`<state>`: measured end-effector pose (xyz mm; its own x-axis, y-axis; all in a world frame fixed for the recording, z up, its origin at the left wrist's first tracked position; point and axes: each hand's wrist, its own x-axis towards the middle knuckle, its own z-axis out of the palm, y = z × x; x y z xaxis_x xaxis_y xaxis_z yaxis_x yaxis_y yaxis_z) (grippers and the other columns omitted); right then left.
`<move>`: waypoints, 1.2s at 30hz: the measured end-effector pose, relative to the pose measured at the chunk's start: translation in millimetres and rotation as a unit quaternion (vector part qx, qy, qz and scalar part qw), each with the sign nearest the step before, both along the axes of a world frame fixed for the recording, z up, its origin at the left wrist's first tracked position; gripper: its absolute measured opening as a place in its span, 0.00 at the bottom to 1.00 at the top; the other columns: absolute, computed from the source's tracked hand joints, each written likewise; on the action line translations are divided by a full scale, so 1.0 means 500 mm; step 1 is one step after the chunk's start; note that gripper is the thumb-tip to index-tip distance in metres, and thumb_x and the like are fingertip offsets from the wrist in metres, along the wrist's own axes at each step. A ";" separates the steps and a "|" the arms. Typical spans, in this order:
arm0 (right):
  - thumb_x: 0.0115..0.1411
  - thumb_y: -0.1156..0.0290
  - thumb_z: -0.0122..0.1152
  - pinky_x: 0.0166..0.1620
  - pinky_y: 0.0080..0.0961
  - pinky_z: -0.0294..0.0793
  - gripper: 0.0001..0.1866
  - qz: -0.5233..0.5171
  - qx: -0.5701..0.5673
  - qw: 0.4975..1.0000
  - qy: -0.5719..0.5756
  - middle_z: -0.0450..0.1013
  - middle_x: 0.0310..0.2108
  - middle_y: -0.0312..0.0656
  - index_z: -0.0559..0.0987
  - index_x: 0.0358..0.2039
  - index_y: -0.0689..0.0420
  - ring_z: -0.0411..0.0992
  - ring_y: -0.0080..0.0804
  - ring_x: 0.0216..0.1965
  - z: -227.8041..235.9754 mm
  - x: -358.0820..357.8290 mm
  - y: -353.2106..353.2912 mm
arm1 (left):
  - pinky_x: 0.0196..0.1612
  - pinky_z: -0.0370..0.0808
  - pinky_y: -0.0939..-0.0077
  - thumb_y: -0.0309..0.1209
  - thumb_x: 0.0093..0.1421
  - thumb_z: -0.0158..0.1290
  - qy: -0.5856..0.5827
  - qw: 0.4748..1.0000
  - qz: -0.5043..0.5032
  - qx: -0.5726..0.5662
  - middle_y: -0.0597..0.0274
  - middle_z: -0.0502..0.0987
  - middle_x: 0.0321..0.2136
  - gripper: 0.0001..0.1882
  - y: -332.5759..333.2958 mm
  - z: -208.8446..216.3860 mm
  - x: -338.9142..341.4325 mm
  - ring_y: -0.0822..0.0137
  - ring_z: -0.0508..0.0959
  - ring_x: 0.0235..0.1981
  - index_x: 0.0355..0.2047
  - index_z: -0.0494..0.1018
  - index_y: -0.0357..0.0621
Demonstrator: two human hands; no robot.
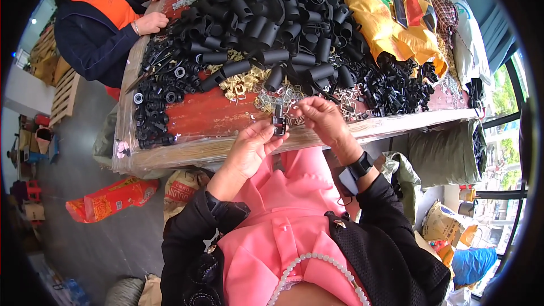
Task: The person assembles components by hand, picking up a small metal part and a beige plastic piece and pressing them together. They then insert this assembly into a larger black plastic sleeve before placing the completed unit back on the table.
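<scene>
In the head view, a small black plastic tube-shaped part [278, 120] is held upright above the near edge of the red-brown tabletop [209, 114], between the two hands. The left hand [252, 148] is closed on its lower end with thumb and fingertips. The right hand [320, 118] is pinched narrow just to the right of the part, and a thin silvery wire clip [294, 118] appears to be held in its fingertips, though this is too small to be certain.

The part is judged to be light, stiff and smooth-walled, so it may slip under a loose pinch; it is best taken across its round body near one end, leaving the other end free. The wire clip is judged springy and easily bent.

One part is counted in the hands. On the far side of the tabletop a heap of larger black plastic tubes [272, 17] is piled, far too many to be counted. A patch of black rings [154, 102] lies to the left, brass-coloured metal clips [241, 82] in the middle, silvery wire pieces [272, 101] beside them. One co-worker's two hands [152, 21] are seen at the far left. One yellow sack [385, 11] lies at the far right.
</scene>
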<state>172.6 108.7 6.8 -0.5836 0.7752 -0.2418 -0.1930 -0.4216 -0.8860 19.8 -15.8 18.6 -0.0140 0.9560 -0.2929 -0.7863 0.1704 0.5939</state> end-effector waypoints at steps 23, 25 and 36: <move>0.58 0.78 0.37 0.12 0.09 0.54 0.13 0.075 0.165 0.981 -0.064 0.66 0.26 0.36 0.61 0.45 0.61 0.56 0.14 0.09 -0.001 -0.071 -0.072 | 0.47 0.65 0.71 0.30 0.54 0.47 -0.045 0.997 0.025 0.051 0.57 0.71 0.36 0.11 0.001 -0.046 0.007 0.65 0.70 0.42 0.37 0.68 0.40; 0.58 0.78 0.37 0.12 0.10 0.55 0.14 0.084 0.151 0.982 -0.072 0.66 0.25 0.35 0.61 0.45 0.62 0.56 0.14 0.10 0.004 -0.068 -0.072 | 0.48 0.64 0.71 0.29 0.53 0.48 -0.045 0.997 0.039 0.046 0.58 0.71 0.36 0.10 0.001 -0.051 0.008 0.66 0.69 0.42 0.36 0.68 0.40; 0.58 0.75 0.39 0.13 0.10 0.57 0.13 0.102 0.152 0.976 -0.122 0.64 0.19 0.33 0.65 0.43 0.64 0.57 0.15 0.10 0.000 -0.068 -0.064 | 0.50 0.64 0.71 0.28 0.54 0.47 -0.084 0.993 0.079 0.023 0.57 0.71 0.36 0.11 0.004 -0.053 0.015 0.66 0.70 0.41 0.37 0.67 0.38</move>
